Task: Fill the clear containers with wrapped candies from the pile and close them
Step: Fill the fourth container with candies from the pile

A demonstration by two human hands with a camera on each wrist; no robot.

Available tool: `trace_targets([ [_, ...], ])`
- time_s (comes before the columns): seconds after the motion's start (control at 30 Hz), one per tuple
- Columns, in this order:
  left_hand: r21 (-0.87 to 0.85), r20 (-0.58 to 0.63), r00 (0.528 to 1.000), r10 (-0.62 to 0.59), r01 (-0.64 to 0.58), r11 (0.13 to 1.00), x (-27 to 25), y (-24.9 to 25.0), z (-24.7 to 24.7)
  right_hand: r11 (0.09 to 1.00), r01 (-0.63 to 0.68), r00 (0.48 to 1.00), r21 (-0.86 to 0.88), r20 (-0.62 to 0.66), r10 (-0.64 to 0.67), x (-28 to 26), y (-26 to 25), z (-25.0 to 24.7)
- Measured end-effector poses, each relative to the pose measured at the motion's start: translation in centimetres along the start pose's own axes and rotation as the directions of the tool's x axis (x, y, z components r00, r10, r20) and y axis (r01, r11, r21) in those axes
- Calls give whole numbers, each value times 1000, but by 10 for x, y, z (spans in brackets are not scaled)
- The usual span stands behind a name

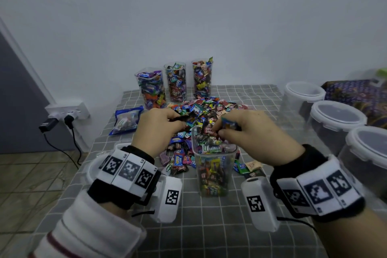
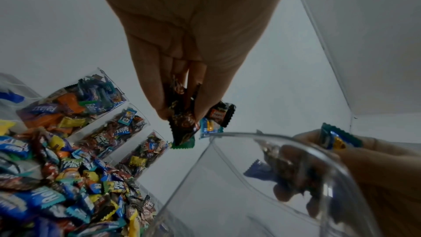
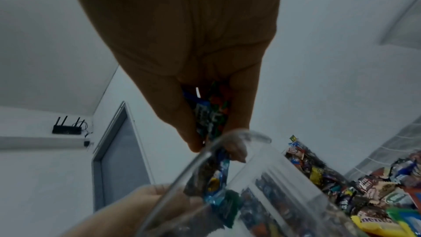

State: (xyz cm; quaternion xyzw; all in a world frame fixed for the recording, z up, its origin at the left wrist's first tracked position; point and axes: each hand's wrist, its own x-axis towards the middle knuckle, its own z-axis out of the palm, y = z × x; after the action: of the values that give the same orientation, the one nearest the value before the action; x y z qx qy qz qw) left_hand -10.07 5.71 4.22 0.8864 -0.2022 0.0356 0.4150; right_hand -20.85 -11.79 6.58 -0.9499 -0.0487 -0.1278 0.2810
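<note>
A black fabric band [image 1: 123, 191] is worn on the left wrist, a second black band [image 1: 314, 186] on the right. Each band is ringed with white blocks printed with black square codes. A white rounded camera pod [image 1: 167, 199] with one such code is fixed just beside the left band, and a matching pod [image 1: 259, 201] just beside the right band; a thin black cable is seen trailing from each. Behind the left band, a white ribbed sleeve [image 1: 88, 228] with a dark red stripe is worn.

Our left hand [image 2: 189, 42] pinches dark wrapped candies [image 2: 182, 122] above the clear container [image 2: 262, 143] rim; candy pile [image 2: 68, 195] at eight o'clock.
</note>
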Motion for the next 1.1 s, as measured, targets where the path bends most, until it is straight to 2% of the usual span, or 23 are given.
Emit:
trace_targets([
  [0.33, -39, 18, 1000, 21, -20, 999, -2, 1, 0, 960, 93, 993, -263, 91, -71, 9, -10, 6],
  [0.6, -83, 11, 999, 31, -30, 996, -4, 1, 0, 978, 71, 996, -197, 60, -61, 11, -9, 13],
  [0.67, -93, 10, 999, 37, -36, 995, -4, 0, -2, 983, 59, 997, -174, -31, -65, 8, -5, 17],
  [0.73, -96, 8, 999, 42, -41, 995, -5, 1, -4, 996, 47, 975, -75, -211, -62, 3, 2, 22],
  [0.8, -98, 9, 999, 48, -47, 994, -6, 2, -6, 992, 24, 954, 121, -301, 13, -3, 14, 27],
  [0.83, -99, 10, 999, 54, -52, 994, -7, 3, -7, 971, -7, 958, 239, -276, 75, -7, 20, 30],
  [0.93, -111, 11, 996, 87, -85, 990, -8, 5, -9, 846, -144, 980, 514, -45, 195, -14, 36, 40],
  [1.0, -132, 18, 994, 105, -102, 986, -8, 9, -10, 771, -183, 982, 610, 72, 176, -18, 44, 45],
  [1.1, -139, 49, 988, 146, -138, 981, -10, 16, -9, 714, -200, 979, 671, 160, 123, -19, 48, 50],
])
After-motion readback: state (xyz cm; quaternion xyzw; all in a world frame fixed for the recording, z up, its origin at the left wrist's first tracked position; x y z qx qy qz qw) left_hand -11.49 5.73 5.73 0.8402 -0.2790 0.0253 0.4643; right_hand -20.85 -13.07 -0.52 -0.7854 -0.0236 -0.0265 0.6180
